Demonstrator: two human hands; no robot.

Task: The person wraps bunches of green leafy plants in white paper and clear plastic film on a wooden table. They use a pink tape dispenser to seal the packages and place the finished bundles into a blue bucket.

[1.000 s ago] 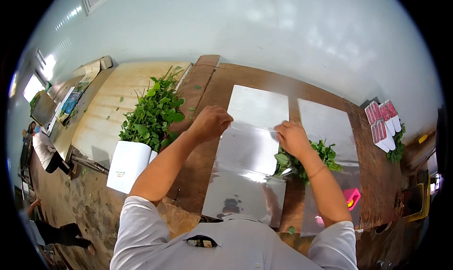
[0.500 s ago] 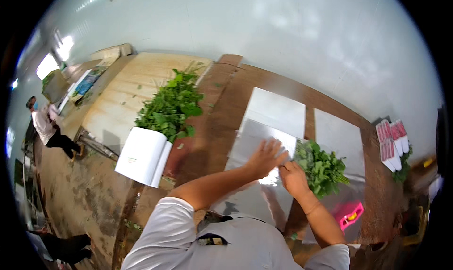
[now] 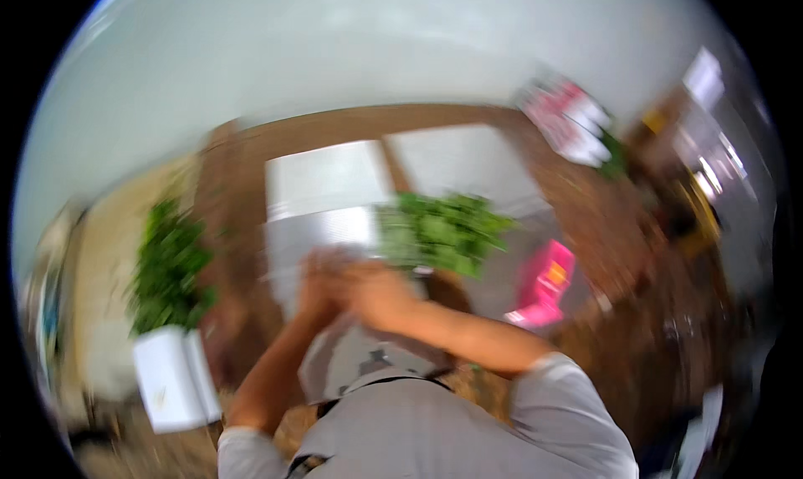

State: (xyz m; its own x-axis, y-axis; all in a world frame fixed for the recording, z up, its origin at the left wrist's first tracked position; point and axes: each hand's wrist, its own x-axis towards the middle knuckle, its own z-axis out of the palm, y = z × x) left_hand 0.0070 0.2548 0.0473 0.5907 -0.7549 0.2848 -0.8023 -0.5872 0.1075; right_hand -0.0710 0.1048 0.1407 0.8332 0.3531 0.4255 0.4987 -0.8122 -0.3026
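Note:
My left hand [image 3: 321,283] and my right hand [image 3: 378,297] are together over the near part of a shiny sheet [image 3: 311,232]. Motion smears the fingers of both, so I cannot tell what they hold. Just beyond my right hand lies a bunch of leafy greens [image 3: 456,235]. Its left end looks dulled, as though under clear film. A white sheet [image 3: 330,178] lies flat behind the shiny one. To the right of the greens stands a pink tape dispenser [image 3: 545,285] with a yellow part.
At the left, a heap of leafy greens [image 3: 170,270] lies beside a curved stack of white sheets [image 3: 171,379]. A grey-white panel [image 3: 464,157] covers part of the brown table [image 3: 242,178]. Pink-and-white packs [image 3: 562,115] sit at the far right, near the pale wall [image 3: 335,52].
The view has swung right, so the table appears farther left. My left hand, earlier spread flat on the shiny sheet, has come together with my right hand, left of the greens.

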